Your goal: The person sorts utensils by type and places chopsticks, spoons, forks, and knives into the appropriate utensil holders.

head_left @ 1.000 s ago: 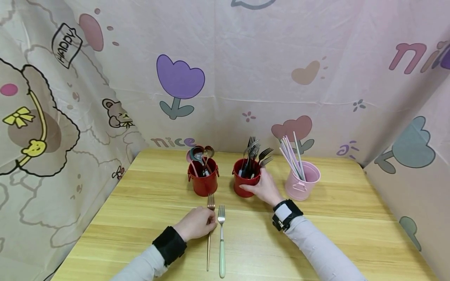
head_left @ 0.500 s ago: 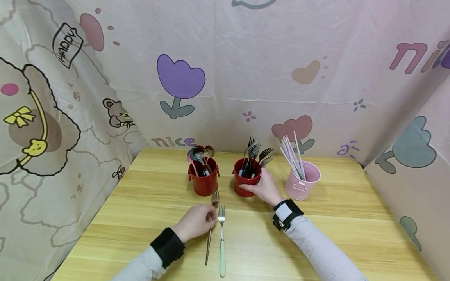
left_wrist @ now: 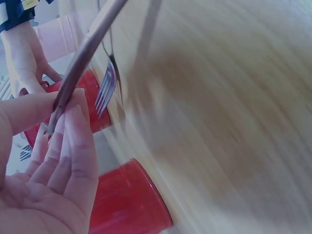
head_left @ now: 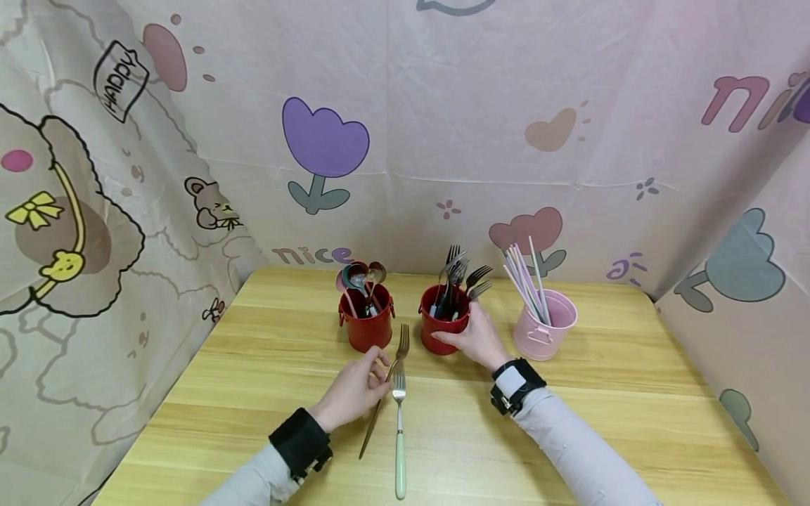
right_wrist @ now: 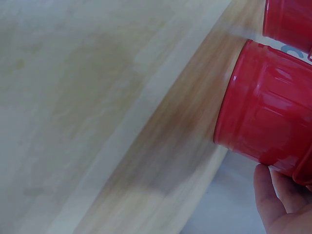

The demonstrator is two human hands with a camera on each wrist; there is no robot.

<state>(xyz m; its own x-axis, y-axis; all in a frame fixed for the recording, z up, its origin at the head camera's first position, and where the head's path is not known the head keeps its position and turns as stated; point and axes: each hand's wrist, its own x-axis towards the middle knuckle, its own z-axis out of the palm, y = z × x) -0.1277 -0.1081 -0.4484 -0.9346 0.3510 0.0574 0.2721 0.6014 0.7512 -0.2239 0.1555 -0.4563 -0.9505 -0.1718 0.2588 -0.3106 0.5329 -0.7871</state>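
Observation:
My left hand (head_left: 351,391) pinches the handle of a copper-coloured fork (head_left: 403,346) between thumb and fingertips. The fork slants with its tines up and to the right; in the left wrist view its handle (left_wrist: 87,51) crosses the fingertips and the tines are hidden. Just right of that hand, a silver fork with a mint-green handle (head_left: 400,460) lies on the table, and the copper fork overlaps its tines in the head view. Several forks (head_left: 451,288) stand in the middle red bucket (head_left: 438,333). My right hand (head_left: 476,340) grips this bucket's right side, thumb across the front.
To the left stands another red bucket (head_left: 369,334), filled with several spoons (head_left: 359,278). A pink bucket (head_left: 557,337) with several pastel straws (head_left: 527,284) is right of my right hand. The wooden table (head_left: 633,407) ends at a printed cloth (head_left: 443,126) behind.
The copper fork has turned clockwise, its tines swinging right and its handle end left. My left hand has shifted slightly up and its fingers have spread. The right hand has stayed on the bucket.

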